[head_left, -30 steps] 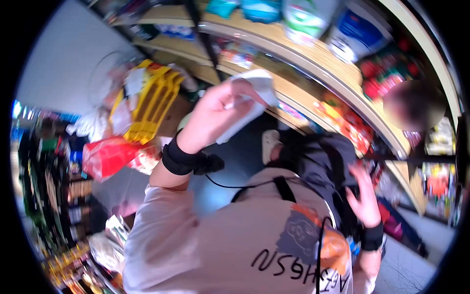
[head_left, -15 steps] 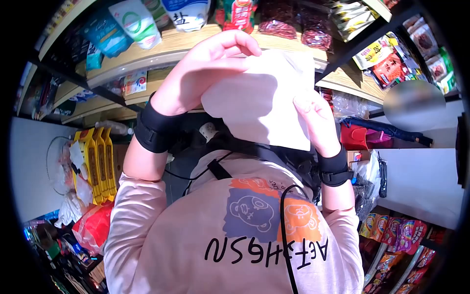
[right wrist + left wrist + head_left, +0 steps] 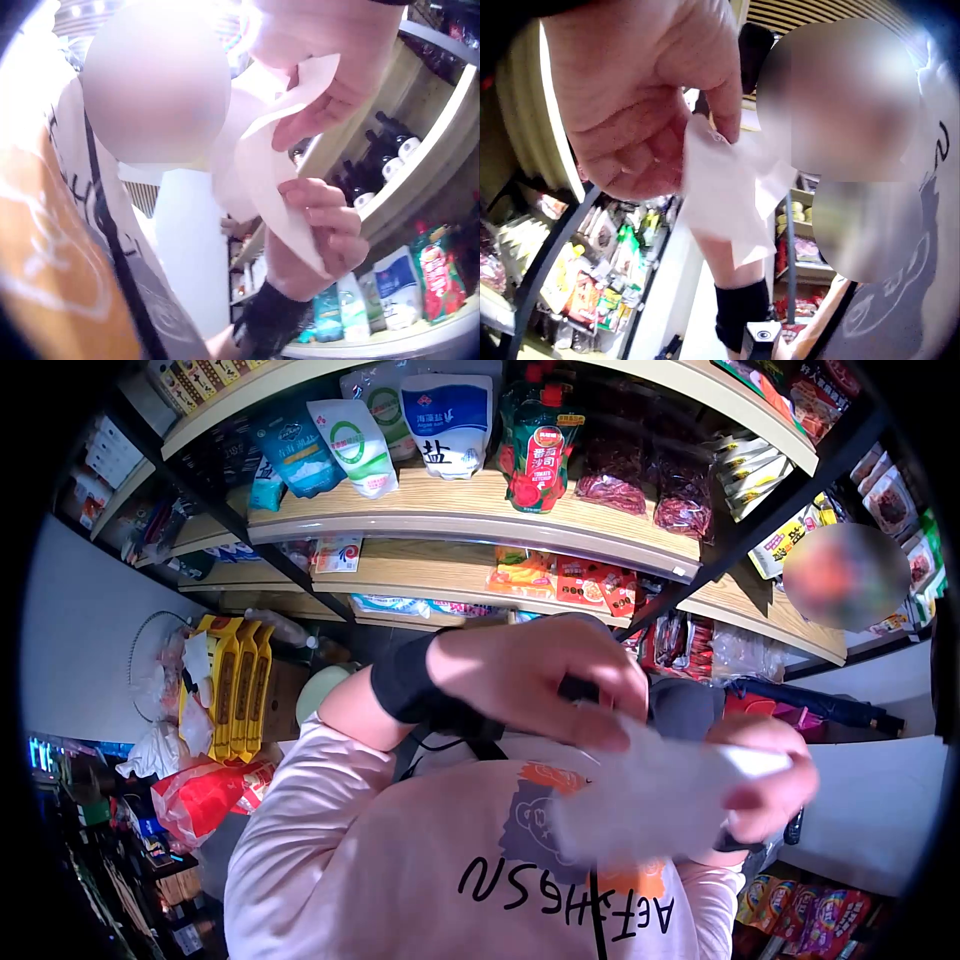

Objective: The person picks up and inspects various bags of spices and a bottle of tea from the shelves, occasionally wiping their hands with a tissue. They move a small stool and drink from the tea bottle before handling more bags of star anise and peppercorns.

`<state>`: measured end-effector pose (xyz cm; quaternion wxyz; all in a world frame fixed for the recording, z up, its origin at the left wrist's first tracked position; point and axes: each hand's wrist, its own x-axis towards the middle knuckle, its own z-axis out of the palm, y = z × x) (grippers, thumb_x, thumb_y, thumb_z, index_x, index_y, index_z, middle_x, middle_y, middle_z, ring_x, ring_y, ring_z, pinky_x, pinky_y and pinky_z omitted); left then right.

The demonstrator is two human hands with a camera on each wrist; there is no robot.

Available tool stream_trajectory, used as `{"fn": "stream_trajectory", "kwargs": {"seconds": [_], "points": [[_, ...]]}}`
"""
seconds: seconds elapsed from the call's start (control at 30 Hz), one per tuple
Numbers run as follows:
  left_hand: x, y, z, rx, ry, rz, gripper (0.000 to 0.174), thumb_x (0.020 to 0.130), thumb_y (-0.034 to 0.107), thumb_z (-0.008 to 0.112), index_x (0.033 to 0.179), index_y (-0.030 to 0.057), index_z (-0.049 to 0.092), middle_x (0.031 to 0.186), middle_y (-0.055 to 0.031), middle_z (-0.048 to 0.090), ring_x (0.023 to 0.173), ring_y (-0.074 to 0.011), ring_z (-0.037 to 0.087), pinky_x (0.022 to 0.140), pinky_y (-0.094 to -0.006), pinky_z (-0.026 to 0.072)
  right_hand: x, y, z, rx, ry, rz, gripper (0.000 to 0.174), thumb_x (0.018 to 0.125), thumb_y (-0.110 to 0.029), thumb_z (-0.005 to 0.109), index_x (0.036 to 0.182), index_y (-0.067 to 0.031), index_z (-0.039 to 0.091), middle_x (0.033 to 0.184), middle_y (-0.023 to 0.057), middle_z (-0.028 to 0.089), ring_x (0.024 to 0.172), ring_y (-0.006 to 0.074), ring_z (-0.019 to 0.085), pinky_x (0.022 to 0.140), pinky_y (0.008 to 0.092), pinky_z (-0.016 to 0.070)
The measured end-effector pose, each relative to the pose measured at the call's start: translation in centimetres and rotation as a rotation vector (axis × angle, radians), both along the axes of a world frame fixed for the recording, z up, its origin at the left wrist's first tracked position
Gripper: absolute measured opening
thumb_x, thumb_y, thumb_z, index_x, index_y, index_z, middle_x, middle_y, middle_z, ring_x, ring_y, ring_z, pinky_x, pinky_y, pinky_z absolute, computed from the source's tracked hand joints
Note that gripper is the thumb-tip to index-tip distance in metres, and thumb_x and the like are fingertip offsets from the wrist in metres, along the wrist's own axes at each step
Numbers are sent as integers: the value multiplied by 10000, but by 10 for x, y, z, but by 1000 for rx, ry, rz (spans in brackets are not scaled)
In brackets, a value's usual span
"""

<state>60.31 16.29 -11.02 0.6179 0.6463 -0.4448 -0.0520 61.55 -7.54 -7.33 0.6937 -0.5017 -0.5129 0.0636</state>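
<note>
White sheet point(image 3: 650, 800) is nearest you, blurred in the head view, held between both hands in front of your chest. Your left hand point(image 3: 540, 675) has its grip pinching one edge; your right hand's point(image 3: 785, 790) grip pinches the other side. Sheet looks curled over in the right wrist view. Next, your printed shirt point(image 3: 440, 830). Farther, wooden shelf point(image 3: 450, 505) carries salt pouch point(image 3: 447, 430), ketchup pouch point(image 3: 540, 448). Off left: yellow packs point(image 3: 240, 690), just beside red bag point(image 3: 200, 800).
</note>
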Motion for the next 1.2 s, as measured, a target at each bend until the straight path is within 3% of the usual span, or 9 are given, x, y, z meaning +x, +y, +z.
{"fn": "stream_trajectory", "kwargs": {"seconds": [0.1, 0.2, 0.23, 0.5, 0.63, 0.83, 0.93, 1.07, 1.2], "points": [[-20, -17, 33, -393, -87, -216, 156, 863, 127, 630, 858, -28, 627, 899, -162, 666, 816, -296, 645, 688, -369, 506, -1, -13, 26, 81, 216, 514, 133, 782, -190, 628, 889, -110, 624, 988, 119, 617, 902, 260, 600, 810, 395, 470], [-52, -35, 41, -771, 53, -281, 176, 925, 131, 524, 872, -5, 621, 958, -143, 667, 835, -268, 646, 717, -336, 503, -16, -2, 25, 311, 201, 702, 90, 908, -131, 546, 971, -121, 609, 1025, 171, 655, 906, 302, 643, 801, 385, 521], [-50, -38, 41, -825, -3, -318, 132, 876, 129, 589, 830, 27, 659, 896, -133, 673, 792, -245, 648, 666, -316, 504, -9, 0, 26, 322, 156, 810, 81, 911, -133, 548, 975, -115, 593, 1003, 146, 668, 900, 270, 650, 813, 370, 513], [-74, -47, 43, -860, -212, -153, 176, 905, 85, 559, 1041, 67, 669, 1064, -125, 652, 942, -246, 641, 786, -331, 517, -28, -14, 12, 361, 268, 714, 196, 955, -254, 483, 1129, -190, 545, 1092, -30, 667, 1032, 174, 612, 988, 422, 390], [-67, -67, 34, -917, -166, -189, 195, 909, 111, 554, 1068, 49, 648, 1064, -124, 650, 943, -247, 639, 796, -336, 503, -41, 1, 12, 437, 258, 494, 199, 975, -287, 407, 1071, -163, 529, 1141, -41, 650, 1025, 125, 605, 1006, 434, 365], [-57, -100, 33, -1082, -121, -255, 243, 916, 151, 548, 1109, 21, 617, 1065, -124, 646, 944, -249, 634, 811, -344, 483, -55, 16, -9, 598, 143, 205, 176, 973, -179, 252, 968, -126, 419, 864, -70, 600, 884, 92, 589, 871, 425, 425], [-51, -120, 35, -1188, -126, -273, 272, 920, 171, 544, 1130, 8, 602, 1066, -124, 644, 945, -249, 632, 818, -348, 473, -54, 19, -9, 562, 117, 175, 152, 983, -158, 280, 1047, -113, 411, 1004, -69, 604, 991, 91, 563, 902, 453, 407], [-46, -157, 39, -1449, -141, -293, 315, 924, 198, 540, 1157, -10, 581, 1067, -123, 641, 945, -250, 629, 828, -354, 460, -46, 24, -13, 520, 106, 238, 179, 988, -149, 311, 1100, -96, 440, 1099, -40, 613, 1048, 104, 560, 923, 448, 402], [-47, -234, 57, -2022, -237, -225, 360, 929, 225, 535, 1184, -28, 560, 1067, -123, 639, 946, -251, 627, 839, -359, 447, -48, 30, -22, 602, 131, 298, 207, 987, -139, 314, 1106, -78, 473, 1102, -4, 617, 1036, 119, 572, 914, 421, 415]]}}
